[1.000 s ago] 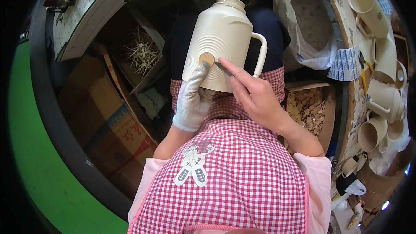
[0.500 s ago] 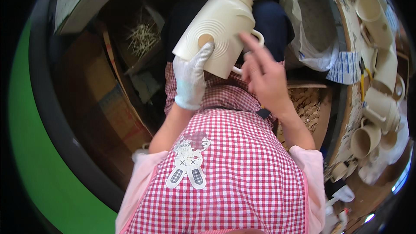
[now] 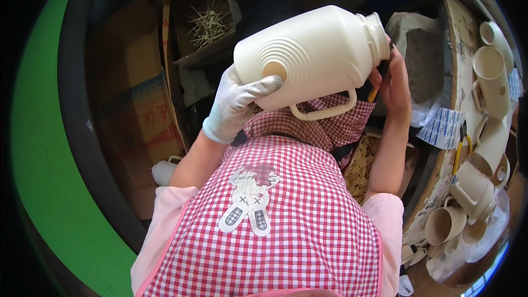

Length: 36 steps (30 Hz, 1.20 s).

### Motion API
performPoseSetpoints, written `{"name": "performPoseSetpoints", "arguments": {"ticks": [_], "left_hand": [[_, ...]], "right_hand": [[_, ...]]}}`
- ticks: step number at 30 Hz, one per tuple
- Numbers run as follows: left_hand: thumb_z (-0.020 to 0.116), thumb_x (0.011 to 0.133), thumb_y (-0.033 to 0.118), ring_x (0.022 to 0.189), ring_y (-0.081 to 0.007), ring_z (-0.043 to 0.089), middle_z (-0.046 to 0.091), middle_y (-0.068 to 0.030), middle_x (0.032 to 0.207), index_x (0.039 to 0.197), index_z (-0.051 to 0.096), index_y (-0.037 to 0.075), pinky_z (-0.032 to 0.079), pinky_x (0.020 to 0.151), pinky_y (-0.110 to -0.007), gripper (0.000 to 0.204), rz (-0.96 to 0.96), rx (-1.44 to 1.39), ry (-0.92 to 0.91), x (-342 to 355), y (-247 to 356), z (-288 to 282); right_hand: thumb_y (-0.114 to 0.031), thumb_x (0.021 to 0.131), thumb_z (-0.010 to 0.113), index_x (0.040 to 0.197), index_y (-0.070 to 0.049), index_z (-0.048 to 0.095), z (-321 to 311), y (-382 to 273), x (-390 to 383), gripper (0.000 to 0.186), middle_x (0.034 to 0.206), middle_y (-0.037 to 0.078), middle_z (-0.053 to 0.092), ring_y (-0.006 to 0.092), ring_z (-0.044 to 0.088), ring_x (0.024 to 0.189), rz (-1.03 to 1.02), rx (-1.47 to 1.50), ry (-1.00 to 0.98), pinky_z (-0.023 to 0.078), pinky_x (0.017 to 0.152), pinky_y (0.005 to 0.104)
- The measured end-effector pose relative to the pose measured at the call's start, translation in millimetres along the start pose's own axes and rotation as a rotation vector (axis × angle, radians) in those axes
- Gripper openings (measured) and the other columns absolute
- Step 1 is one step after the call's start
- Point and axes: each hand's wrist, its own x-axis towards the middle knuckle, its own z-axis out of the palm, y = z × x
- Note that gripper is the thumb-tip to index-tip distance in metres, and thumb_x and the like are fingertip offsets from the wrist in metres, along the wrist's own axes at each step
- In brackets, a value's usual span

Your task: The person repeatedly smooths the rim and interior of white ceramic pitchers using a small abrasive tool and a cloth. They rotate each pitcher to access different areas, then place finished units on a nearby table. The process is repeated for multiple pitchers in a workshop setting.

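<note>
A cream plastic jug body [image 3: 324,41] with ribbed rings and a looped handle lies tilted in front of me, its neck pointing right. My left hand [image 3: 234,102], in a whitish glove, grips its base end, with the thumb beside a tan round disc [image 3: 274,70] in the middle of the rings. My bare right hand [image 3: 395,82] is at the jug's neck, closed around a hand tool [image 3: 373,94] with an orange handle and a dark upper part. The jug and my fingers hide much of the tool, so its exact kind is unclear.
At the right, a worn bench [image 3: 434,203] carries several cream jugs and yellow-handled pliers [image 3: 460,148]. A plastic-lined container [image 3: 421,44] stands beyond my right hand. Round tan discs fill a box [image 3: 360,168] by my right forearm. Thin cream strips [image 3: 212,22] lie in a carton at the left.
The jug has turned so its neck points right and its handle hangs toward me. My right hand has moved from beside the handle to the neck, now holding the orange-handled tool.
</note>
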Motion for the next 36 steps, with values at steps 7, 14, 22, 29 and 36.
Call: {"name": "performPoseSetpoints", "arguments": {"ticks": [7,14,22,29,36], "left_hand": [[0.085,0.088,0.023,0.107,-0.0201,0.069,0.072,-0.0116,0.114,0.127,0.062,-0.003,0.053,0.1,-0.034,0.052,-0.018,0.098,0.086,23.1,-7.8,2.9],[0.082,0.091,0.022,0.11,-0.0192,0.068,0.071,-0.0111,0.12,0.131,0.061,-0.002,0.054,0.099,-0.034,0.051,-0.12,0.04,-0.074,30.0,0.9,-10.1],[0.083,0.09,0.026,0.112,-0.019,0.066,0.07,-0.0133,0.121,0.131,0.062,-0.002,0.055,0.096,-0.033,0.054,-0.045,0.152,0.059,37.1,-15.0,5.0],[0.067,0.098,0.017,0.124,-0.0251,0.065,0.064,-0.0182,0.132,0.146,0.043,-0.009,0.054,0.106,-0.037,0.059,-0.172,-0.248,-0.096,19.5,6.6,-4.0],[0.065,0.099,0.017,0.107,-0.0248,0.072,0.066,-0.0199,0.125,0.144,0.046,-0.006,0.062,0.091,-0.037,0.054,-0.217,-0.204,-0.103,6.5,-3.4,16.1]], "right_hand": [[-0.052,0.082,0.083,0.138,-0.002,0.058,32.1,4.3,-16.2,0.079,0.106,0.003,0.067,0.0093,0.06,0.084,-0.171,-0.307,0.381,0.048,0.076,0.0218],[-0.053,0.085,0.082,0.134,0.002,0.059,33.1,-5.3,-16.6,0.076,0.097,0.0,0.067,0.0011,0.054,0.068,0.004,-0.19,0.448,0.039,0.057,0.0165],[-0.059,0.087,0.078,0.133,0.002,0.06,22.2,4.7,-13.1,0.078,0.082,-0.004,0.063,-0.001,0.046,0.057,0.107,-0.181,0.487,0.032,0.049,0.0164],[-0.041,0.108,0.056,0.13,-0.001,0.065,14.6,-43.9,-13.5,0.047,0.08,0.0,0.061,0.0028,0.05,0.061,-0.095,-0.319,0.553,0.038,0.053,0.018],[-0.007,0.102,0.06,0.142,-0.012,0.062,98.7,-26.3,-62.5,0.04,0.084,0.009,0.067,0.018,0.061,0.064,-0.228,-0.803,0.052,0.051,0.058,0.0295]]}}
